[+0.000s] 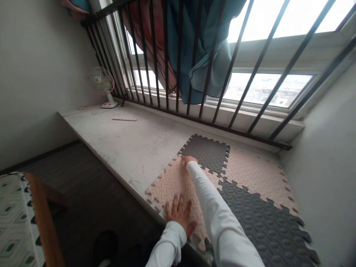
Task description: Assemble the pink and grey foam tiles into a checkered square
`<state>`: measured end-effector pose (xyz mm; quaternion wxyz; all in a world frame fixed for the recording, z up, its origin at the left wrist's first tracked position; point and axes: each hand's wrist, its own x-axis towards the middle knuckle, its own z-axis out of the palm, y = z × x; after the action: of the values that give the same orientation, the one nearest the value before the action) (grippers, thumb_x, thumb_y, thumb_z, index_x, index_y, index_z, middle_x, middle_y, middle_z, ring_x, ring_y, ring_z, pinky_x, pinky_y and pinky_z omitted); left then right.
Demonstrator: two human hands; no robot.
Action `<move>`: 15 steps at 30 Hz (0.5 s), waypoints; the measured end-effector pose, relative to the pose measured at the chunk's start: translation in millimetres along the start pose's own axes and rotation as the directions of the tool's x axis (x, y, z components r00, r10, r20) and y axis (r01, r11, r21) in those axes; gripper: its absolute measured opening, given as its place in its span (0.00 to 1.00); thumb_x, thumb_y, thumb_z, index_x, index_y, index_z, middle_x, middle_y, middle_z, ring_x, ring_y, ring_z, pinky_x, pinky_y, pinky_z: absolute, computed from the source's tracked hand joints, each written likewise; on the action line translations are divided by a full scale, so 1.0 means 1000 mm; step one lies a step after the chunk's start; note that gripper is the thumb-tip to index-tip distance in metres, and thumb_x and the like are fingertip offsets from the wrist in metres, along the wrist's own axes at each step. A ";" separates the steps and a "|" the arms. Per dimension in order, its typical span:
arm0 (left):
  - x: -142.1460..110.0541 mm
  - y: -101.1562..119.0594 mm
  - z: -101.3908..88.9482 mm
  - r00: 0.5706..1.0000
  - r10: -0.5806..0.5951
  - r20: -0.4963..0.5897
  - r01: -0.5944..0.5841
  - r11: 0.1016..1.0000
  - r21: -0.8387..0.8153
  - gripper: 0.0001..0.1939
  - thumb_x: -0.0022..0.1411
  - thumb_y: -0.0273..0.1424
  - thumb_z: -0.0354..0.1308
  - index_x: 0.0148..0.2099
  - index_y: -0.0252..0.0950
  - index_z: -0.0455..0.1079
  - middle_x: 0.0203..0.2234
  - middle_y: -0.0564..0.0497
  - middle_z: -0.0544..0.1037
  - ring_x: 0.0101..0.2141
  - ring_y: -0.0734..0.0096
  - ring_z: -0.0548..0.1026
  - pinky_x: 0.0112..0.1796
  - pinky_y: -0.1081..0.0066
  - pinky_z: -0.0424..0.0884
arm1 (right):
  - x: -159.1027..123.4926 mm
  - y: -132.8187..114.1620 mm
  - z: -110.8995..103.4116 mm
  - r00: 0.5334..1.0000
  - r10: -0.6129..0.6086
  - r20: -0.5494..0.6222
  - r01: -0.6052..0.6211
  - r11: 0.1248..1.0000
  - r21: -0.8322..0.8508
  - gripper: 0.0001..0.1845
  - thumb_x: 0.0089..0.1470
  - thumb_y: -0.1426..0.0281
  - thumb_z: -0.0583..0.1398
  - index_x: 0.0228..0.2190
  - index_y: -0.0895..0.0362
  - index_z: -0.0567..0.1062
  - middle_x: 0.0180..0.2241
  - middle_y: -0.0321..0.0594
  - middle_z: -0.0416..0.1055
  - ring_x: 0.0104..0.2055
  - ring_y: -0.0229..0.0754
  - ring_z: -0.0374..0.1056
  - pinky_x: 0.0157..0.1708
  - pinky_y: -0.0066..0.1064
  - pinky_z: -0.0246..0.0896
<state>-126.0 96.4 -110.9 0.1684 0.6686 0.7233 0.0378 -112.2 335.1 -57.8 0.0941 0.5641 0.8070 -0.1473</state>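
Near pink tile (164,187) being partly covered by hands and a sleeve, lower centre of the frame.
The tile is being touched at lower centre by the left hand (178,213), which is lying flat with fingers spread and grip slack. At the centre of the frame, its far corner is being met by the right hand (190,160), beside the far grey tile (210,151); the fingers are being shown too small for any grip to be told. The pale ledge (130,139) is also being covered by the far pink tile (251,168) at right and the near grey tile (261,224) at lower right.
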 end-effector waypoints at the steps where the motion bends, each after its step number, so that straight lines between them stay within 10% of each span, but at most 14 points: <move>1: 0.001 0.000 0.002 1.000 -0.009 -0.010 0.009 1.000 0.009 0.32 0.51 0.48 0.43 0.58 0.52 0.41 0.60 0.49 0.41 0.58 0.52 0.38 0.49 0.42 0.32 | 0.000 -0.001 0.000 1.000 0.006 0.000 -0.006 1.000 0.011 0.21 0.51 0.71 0.48 0.47 0.45 0.64 0.46 0.42 0.66 0.46 0.45 0.63 0.40 0.36 0.60; 5: 0.002 -0.002 0.010 1.000 -0.016 -0.023 0.017 0.999 0.047 0.32 0.50 0.44 0.47 0.57 0.53 0.44 0.60 0.50 0.43 0.57 0.51 0.38 0.49 0.42 0.31 | -0.010 0.023 -0.006 0.997 0.060 -0.052 -0.058 0.997 0.044 0.24 0.51 0.73 0.46 0.49 0.43 0.61 0.46 0.41 0.66 0.45 0.42 0.64 0.38 0.32 0.61; 15: -0.001 0.006 0.013 0.978 -0.058 -0.201 0.082 0.990 0.114 0.29 0.48 0.43 0.49 0.54 0.54 0.52 0.58 0.51 0.50 0.57 0.57 0.45 0.51 0.47 0.32 | -0.058 0.176 -0.003 0.945 0.320 -0.070 -0.317 0.947 0.050 0.23 0.49 0.73 0.49 0.48 0.49 0.62 0.45 0.43 0.66 0.45 0.44 0.64 0.40 0.34 0.60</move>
<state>-116.5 93.9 -121.1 0.0559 0.6447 0.7605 0.0537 73.1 341.0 -59.1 0.0748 0.6940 0.7053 -0.1238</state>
